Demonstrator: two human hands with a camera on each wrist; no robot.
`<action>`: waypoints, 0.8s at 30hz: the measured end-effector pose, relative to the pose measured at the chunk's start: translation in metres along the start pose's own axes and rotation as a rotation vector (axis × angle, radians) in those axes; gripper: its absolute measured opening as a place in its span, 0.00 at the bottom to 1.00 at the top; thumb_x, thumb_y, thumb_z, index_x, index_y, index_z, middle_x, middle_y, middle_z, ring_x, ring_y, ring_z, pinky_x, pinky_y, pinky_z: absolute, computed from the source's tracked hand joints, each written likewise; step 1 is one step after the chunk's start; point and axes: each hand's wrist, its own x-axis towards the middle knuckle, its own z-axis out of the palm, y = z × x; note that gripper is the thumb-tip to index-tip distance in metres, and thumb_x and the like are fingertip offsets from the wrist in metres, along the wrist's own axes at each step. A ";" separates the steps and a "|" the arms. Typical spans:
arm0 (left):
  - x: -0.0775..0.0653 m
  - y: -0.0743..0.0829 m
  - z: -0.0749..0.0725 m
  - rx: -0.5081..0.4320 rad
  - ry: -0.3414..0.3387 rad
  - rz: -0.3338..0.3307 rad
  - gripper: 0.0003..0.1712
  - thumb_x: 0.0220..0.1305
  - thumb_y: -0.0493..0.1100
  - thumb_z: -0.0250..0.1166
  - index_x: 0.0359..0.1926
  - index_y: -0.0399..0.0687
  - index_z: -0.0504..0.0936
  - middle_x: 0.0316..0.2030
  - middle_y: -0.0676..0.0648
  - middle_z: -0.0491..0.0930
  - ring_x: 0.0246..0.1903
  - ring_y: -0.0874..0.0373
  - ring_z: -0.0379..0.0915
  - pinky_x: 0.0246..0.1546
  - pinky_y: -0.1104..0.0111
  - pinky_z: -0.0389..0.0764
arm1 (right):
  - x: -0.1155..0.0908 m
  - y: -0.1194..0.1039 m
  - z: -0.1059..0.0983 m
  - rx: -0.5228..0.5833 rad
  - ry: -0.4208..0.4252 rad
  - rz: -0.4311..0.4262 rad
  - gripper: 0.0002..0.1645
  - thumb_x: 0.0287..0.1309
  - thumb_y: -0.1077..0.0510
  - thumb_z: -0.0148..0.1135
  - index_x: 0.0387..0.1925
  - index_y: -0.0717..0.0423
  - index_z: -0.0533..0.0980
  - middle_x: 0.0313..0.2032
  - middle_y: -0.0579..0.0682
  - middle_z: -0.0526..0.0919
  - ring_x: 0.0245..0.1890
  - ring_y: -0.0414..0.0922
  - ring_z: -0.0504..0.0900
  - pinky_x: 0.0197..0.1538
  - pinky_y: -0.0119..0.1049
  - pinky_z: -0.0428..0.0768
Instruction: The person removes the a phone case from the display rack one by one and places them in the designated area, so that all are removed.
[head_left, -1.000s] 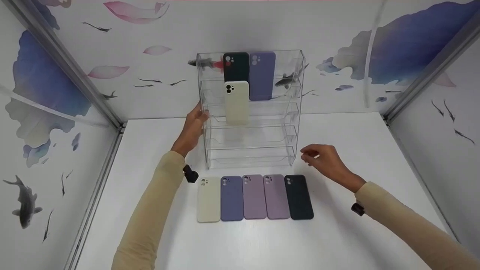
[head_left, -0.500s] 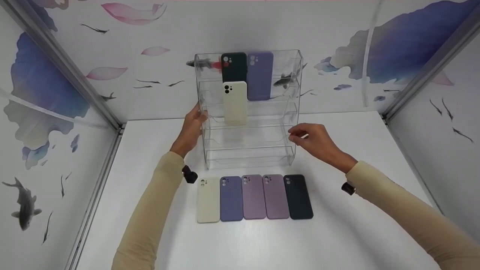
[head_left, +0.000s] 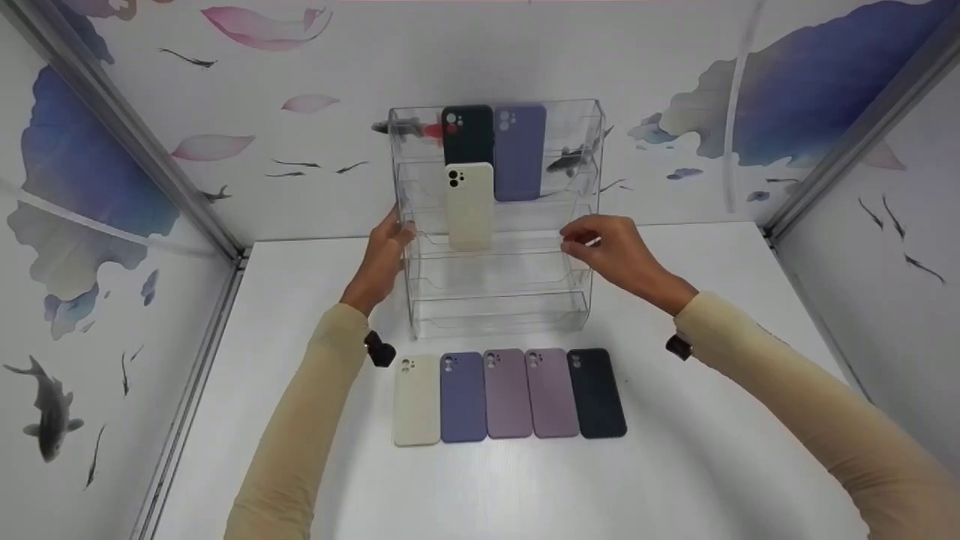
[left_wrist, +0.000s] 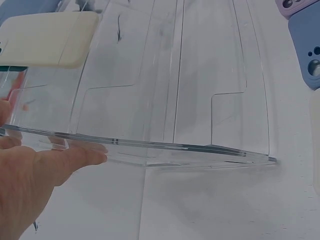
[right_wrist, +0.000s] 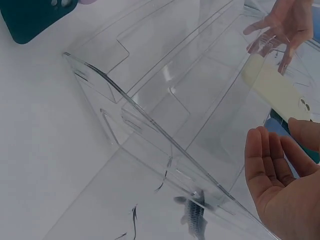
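Note:
A clear tiered display rack (head_left: 499, 297) stands upright at the back of the table. My left hand (head_left: 381, 259) holds its left side panel; in the left wrist view the fingers (left_wrist: 87, 154) lie along the panel's outer face. The right hand (head_left: 613, 246) hovers at the rack's right side, fingers loosely bent, with nothing in them. Whether it touches the rack I cannot tell. A cream phone case (head_left: 470, 210) stands in a middle tier. Above it are a dark green phone case (head_left: 469, 131), partly covered by the cream one, and a blue-purple phone case (head_left: 520, 154).
A row of phone cases lies on the white table (head_left: 510, 491) before the rack: cream (head_left: 417, 405), blue-purple (head_left: 463, 401), two mauve, the left mauve case (head_left: 508, 397) beside the right mauve case (head_left: 553, 397), and dark (head_left: 598, 397). Printed walls enclose the table.
The right hand has moved up and to the left, from beside the rack's lower right corner to its middle right side. My left hand and the phone cases stay in place.

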 end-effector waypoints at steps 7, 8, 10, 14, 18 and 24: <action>0.000 0.000 0.001 -0.020 0.013 -0.014 0.38 0.90 0.48 0.46 0.91 0.64 0.43 0.89 0.44 0.45 0.87 0.40 0.44 0.80 0.31 0.52 | 0.014 -0.004 0.000 0.023 0.005 0.020 0.13 0.74 0.65 0.71 0.56 0.63 0.88 0.52 0.59 0.91 0.50 0.52 0.89 0.55 0.42 0.87; 0.000 0.001 0.001 -0.021 0.013 -0.018 0.38 0.90 0.48 0.46 0.91 0.64 0.43 0.89 0.44 0.45 0.87 0.40 0.45 0.80 0.31 0.53 | 0.015 -0.005 0.000 0.026 0.006 0.023 0.13 0.74 0.64 0.71 0.56 0.63 0.88 0.52 0.59 0.91 0.51 0.52 0.89 0.56 0.44 0.87; 0.000 0.001 0.001 -0.018 0.014 -0.026 0.39 0.90 0.49 0.46 0.91 0.64 0.43 0.90 0.45 0.44 0.87 0.40 0.45 0.80 0.32 0.52 | 0.019 -0.005 0.001 0.033 0.010 0.028 0.13 0.75 0.64 0.71 0.56 0.63 0.88 0.52 0.59 0.91 0.51 0.52 0.89 0.57 0.47 0.87; 0.000 0.002 0.001 -0.022 0.018 -0.026 0.39 0.90 0.49 0.47 0.91 0.64 0.43 0.90 0.45 0.44 0.87 0.41 0.45 0.80 0.31 0.52 | 0.027 -0.009 0.001 0.038 0.017 0.027 0.13 0.75 0.64 0.71 0.57 0.63 0.88 0.53 0.60 0.90 0.52 0.53 0.89 0.59 0.50 0.87; 0.000 0.002 0.001 -0.036 0.024 -0.014 0.39 0.90 0.48 0.47 0.91 0.62 0.43 0.89 0.44 0.47 0.87 0.41 0.45 0.80 0.30 0.51 | 0.037 -0.013 0.001 0.046 0.030 0.033 0.15 0.75 0.63 0.71 0.58 0.63 0.87 0.54 0.60 0.90 0.53 0.53 0.89 0.61 0.51 0.87; 0.001 0.001 0.003 -0.016 0.038 -0.028 0.40 0.89 0.50 0.48 0.92 0.61 0.43 0.89 0.40 0.48 0.86 0.40 0.46 0.80 0.30 0.51 | 0.050 -0.018 0.002 0.057 0.043 0.059 0.16 0.76 0.61 0.71 0.59 0.64 0.86 0.56 0.59 0.89 0.55 0.54 0.88 0.63 0.52 0.86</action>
